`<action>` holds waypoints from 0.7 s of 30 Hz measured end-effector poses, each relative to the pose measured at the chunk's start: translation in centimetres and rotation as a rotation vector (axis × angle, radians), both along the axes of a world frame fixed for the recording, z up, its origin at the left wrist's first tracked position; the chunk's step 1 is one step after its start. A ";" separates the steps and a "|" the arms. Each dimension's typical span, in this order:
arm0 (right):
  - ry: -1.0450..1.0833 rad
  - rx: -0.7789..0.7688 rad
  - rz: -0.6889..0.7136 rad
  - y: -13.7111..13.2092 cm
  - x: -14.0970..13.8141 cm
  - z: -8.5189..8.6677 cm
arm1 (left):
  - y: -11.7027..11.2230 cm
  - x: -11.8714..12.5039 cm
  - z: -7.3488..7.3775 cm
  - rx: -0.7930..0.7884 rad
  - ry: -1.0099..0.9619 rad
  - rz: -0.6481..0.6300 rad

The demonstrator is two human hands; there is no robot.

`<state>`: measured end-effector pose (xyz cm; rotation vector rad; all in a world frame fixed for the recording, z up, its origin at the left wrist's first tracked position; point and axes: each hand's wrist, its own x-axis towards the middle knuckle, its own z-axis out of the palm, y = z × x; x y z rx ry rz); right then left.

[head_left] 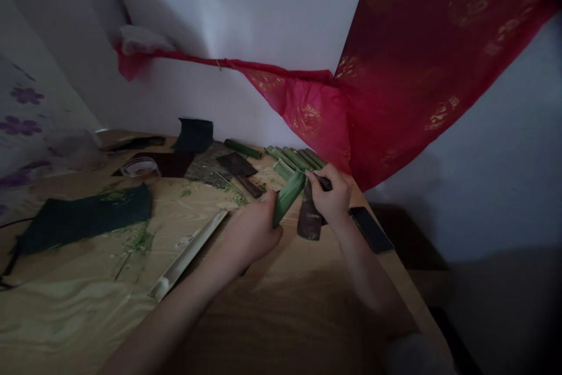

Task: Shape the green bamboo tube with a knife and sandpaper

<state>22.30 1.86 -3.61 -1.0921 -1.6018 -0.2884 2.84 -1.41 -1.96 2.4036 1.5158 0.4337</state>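
Observation:
My left hand point(254, 234) grips the lower end of a green bamboo piece point(287, 198), which slants up and to the right. My right hand point(331, 196) is just right of its tip and holds a dark handle point(324, 182). A folded brown strip, perhaps sandpaper point(309, 217), hangs below that hand; I cannot tell whether the hand holds it. Several cut green bamboo sections point(295, 158) lie just beyond my hands. A pale split bamboo strip point(188, 253) lies near my left wrist.
A wooden table point(281, 328) carries green shavings, dark abrasive sheets point(83, 220), a clear glass dish point(140, 167), and a black phone point(371, 230) at its right edge. Red cloth with gold patterns point(307, 112) hangs behind my right hand. A floral cloth point(26, 126) hangs at left.

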 end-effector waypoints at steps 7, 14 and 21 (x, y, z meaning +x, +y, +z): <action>-0.074 -0.059 0.091 0.3 0.3 -0.4 | 0.0 -0.2 0.3 -0.034 -0.054 0.001; -0.063 -0.162 0.221 0.2 0.5 0.0 | 0.2 -0.2 0.1 -0.042 -0.026 0.039; 0.027 -0.203 0.121 0.3 0.1 -0.5 | 0.4 -0.5 0.2 -0.024 -0.062 0.050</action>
